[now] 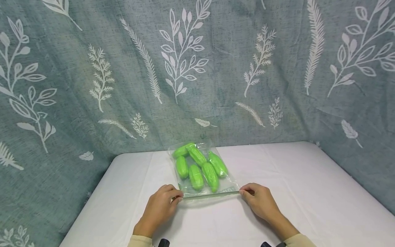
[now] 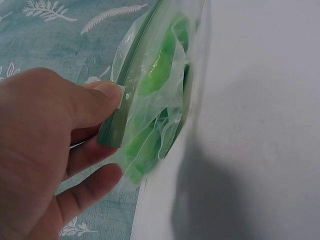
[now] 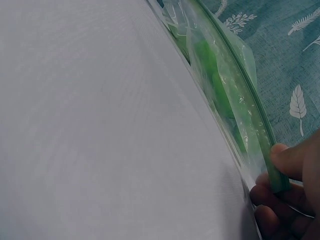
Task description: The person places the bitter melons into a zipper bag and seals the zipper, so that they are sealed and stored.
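A clear zip bag (image 1: pixel 226 187) with a green zipper strip (image 1: pixel 213 196) lies on the table, its strip edge toward me and raised. Inside are several bright green, ridged, cucumber-like pieces (image 1: pixel 196 177). My left hand (image 1: pixel 161 205) pinches the left end of the strip between thumb and fingers. Beside that thumb in the left wrist view shows a small white tab (image 2: pixel 121 97). At the other end, my right hand (image 1: pixel 259 200) pinches the strip's right corner, also seen in the right wrist view. The strip stretches nearly straight between both hands.
A white cloth covers the table (image 1: pixel 308 192). Behind it and along both sides hangs a grey-green curtain (image 1: pixel 216 85) with white leaf prints. Dark camera parts (image 1: pixel 164 243) poke in at the bottom edge near the wrists.
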The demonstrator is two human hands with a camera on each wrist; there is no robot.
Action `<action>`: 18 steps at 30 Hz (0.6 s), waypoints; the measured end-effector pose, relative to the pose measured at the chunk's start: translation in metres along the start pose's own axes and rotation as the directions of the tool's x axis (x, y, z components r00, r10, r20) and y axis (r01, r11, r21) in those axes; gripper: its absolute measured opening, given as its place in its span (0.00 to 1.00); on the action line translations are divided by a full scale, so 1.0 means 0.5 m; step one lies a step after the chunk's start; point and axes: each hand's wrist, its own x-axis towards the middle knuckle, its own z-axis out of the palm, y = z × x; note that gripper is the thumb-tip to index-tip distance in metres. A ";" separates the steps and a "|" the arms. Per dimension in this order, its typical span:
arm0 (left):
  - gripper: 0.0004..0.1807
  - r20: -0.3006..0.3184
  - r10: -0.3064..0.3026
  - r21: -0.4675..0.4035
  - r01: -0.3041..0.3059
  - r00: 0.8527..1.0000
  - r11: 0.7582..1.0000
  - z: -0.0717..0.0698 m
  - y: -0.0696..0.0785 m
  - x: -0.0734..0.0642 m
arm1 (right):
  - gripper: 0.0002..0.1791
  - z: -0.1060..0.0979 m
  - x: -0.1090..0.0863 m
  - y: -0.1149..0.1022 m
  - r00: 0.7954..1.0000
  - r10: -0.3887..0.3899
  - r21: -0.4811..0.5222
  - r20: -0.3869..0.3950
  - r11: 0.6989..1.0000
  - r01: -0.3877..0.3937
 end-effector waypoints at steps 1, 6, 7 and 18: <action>0.05 0.003 -0.008 -0.005 0.008 1.000 1.000 -0.002 -0.002 0.000 | 0.03 0.001 0.000 0.000 1.000 0.001 0.002 0.000 1.000 -0.001; 0.06 0.025 -0.046 -0.028 0.047 0.999 0.999 -0.009 -0.012 -0.001 | 0.03 -0.001 0.003 0.001 1.000 -0.006 0.006 -0.008 1.000 0.006; 0.07 0.029 -0.052 -0.031 0.053 0.998 0.998 -0.010 -0.014 -0.001 | 0.03 -0.001 0.003 0.002 1.000 -0.008 0.008 -0.009 1.000 0.008; 0.06 0.094 -0.097 -0.079 0.105 0.991 0.991 -0.002 -0.026 -0.006 | 0.04 -0.002 0.001 0.014 1.000 -0.027 0.029 0.012 0.999 0.026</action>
